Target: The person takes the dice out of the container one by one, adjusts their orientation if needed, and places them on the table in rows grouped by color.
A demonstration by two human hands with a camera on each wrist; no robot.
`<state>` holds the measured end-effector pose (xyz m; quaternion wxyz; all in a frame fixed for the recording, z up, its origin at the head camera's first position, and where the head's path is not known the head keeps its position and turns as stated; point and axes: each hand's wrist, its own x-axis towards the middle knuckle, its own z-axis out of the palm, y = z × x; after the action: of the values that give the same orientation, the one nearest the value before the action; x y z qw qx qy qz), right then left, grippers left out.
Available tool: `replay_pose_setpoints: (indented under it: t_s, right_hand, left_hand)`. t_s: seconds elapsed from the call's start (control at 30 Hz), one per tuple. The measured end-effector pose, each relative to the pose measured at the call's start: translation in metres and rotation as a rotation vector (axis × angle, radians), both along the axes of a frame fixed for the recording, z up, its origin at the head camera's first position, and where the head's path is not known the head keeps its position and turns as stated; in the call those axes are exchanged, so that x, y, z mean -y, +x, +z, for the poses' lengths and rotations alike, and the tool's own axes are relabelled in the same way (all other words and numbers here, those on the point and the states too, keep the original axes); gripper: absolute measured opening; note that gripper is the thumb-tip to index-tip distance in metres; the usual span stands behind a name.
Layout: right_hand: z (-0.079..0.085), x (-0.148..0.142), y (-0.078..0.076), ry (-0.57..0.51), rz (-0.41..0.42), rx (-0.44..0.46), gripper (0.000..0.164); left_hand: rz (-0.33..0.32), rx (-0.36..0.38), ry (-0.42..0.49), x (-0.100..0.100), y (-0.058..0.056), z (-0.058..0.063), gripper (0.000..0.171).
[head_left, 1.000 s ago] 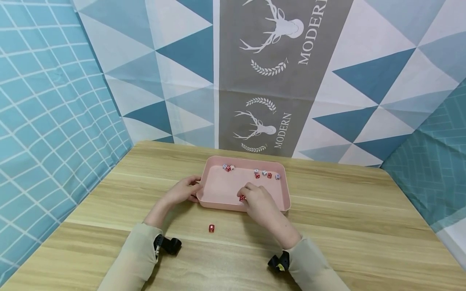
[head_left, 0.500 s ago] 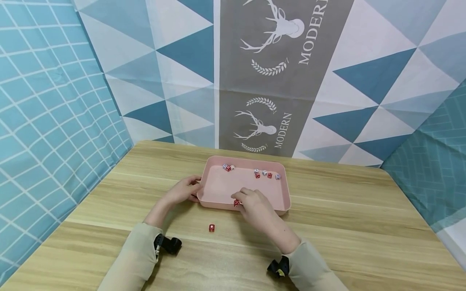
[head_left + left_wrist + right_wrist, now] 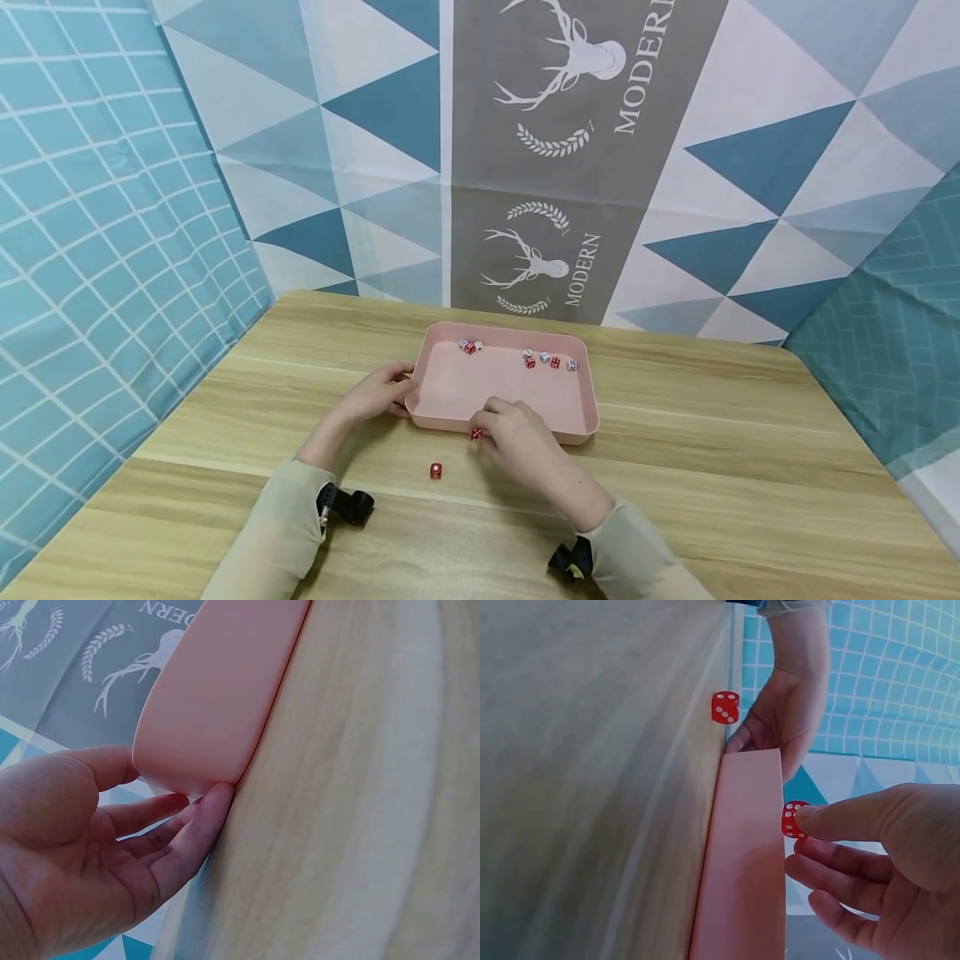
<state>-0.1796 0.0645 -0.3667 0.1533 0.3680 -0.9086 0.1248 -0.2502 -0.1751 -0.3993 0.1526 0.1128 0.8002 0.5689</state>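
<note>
A red die point(image 3: 476, 434) pinched in the right hand point(image 3: 519, 442) is best kept clear of the pink tray point(image 3: 476, 385) gripped by the left hand point(image 3: 377, 392).

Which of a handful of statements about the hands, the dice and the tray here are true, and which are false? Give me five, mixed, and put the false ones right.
1. The right hand pinches a red die. True.
2. The left hand holds a corner of the pink tray. True.
3. Every die in the tray is red. False: white dice lie there as well.
4. A second red die lies on the wooden table, on the person's side of the tray. True.
5. The tray is turned upside down. False: it sits with its open side up.
</note>
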Motion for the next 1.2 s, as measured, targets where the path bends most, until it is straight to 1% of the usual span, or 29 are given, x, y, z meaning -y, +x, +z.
replay_pose_setpoints:
  t_s: [0.27,0.53,0.8,0.87,1.03,1.2]
  right_hand:
    - [-0.003,0.005,0.002,0.017,0.032,0.008,0.007]
    - [-0.005,0.009,0.005,0.046,0.049,0.037,0.010]
    - [-0.009,0.012,0.007,0.043,0.076,0.050,0.008]
    - [-0.010,0.013,0.007,0.043,0.081,0.064,0.007]
    - [-0.012,0.015,0.008,0.071,0.085,0.105,0.006]
    - [-0.013,0.017,0.009,0.110,0.081,0.106,0.007]
  left_hand:
    - [0.001,0.006,0.011,0.000,-0.001,-0.002,0.044]
    - [0.013,0.001,0.002,-0.001,-0.001,-0.002,0.044]
    - [0.011,-0.008,-0.005,-0.001,-0.001,-0.001,0.044]
    - [0.010,-0.013,-0.011,-0.001,-0.001,-0.001,0.044]
    - [0.006,-0.017,-0.014,0.000,-0.001,-0.001,0.044]
    - [0.003,-0.014,-0.008,0.000,-0.002,-0.002,0.044]
